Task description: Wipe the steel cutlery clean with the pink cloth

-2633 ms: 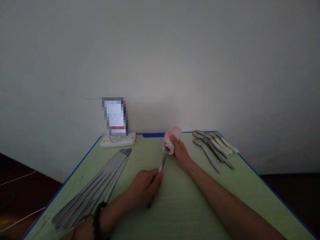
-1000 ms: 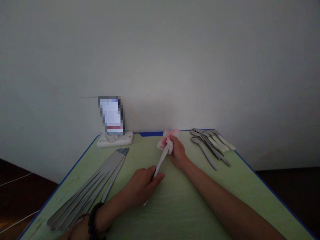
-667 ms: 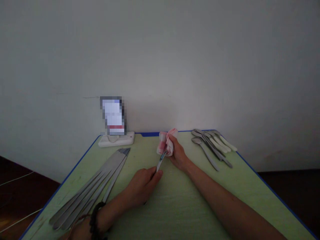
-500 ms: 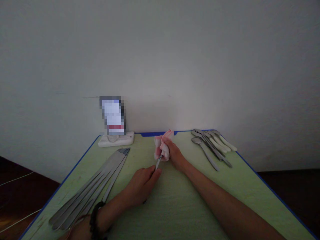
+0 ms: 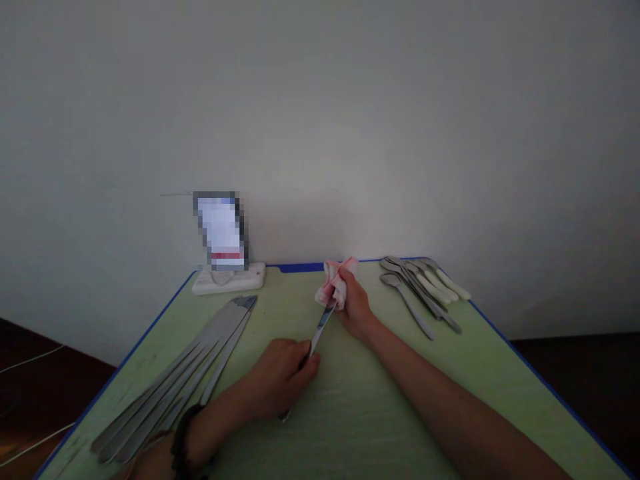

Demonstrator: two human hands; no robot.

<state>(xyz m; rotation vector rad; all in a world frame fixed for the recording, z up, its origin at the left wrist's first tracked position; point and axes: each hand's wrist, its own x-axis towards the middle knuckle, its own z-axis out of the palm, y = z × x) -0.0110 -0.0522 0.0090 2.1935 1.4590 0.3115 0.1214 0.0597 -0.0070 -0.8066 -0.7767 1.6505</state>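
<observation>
My left hand (image 5: pixel 283 377) is closed around the handle of a metal table knife (image 5: pixel 323 328), its butt end showing below the fist. The blade points away and up to the right, its far end inside the folds of a pink and white cloth (image 5: pixel 330 280). Around that cloth, my right hand (image 5: pixel 356 305) is closed, thumb on top; the blade's tip is hidden there. Several metal table knives (image 5: pixel 185 373) lie fanned side by side on the left, partly behind my left forearm.
Several spoons (image 5: pixel 407 303) and white-handled forks (image 5: pixel 437 283) lie at the back right of the green, blue-edged table (image 5: pixel 370 427). A phone with a blurred screen (image 5: pixel 220 230) leans on the wall, above a white power bank-like block (image 5: pixel 230 279) at the back left.
My right hand and the cloth have slid away along the blade, up and to the right, so more of the knife shows. My left hand has drawn slightly back. The view has shifted a little.
</observation>
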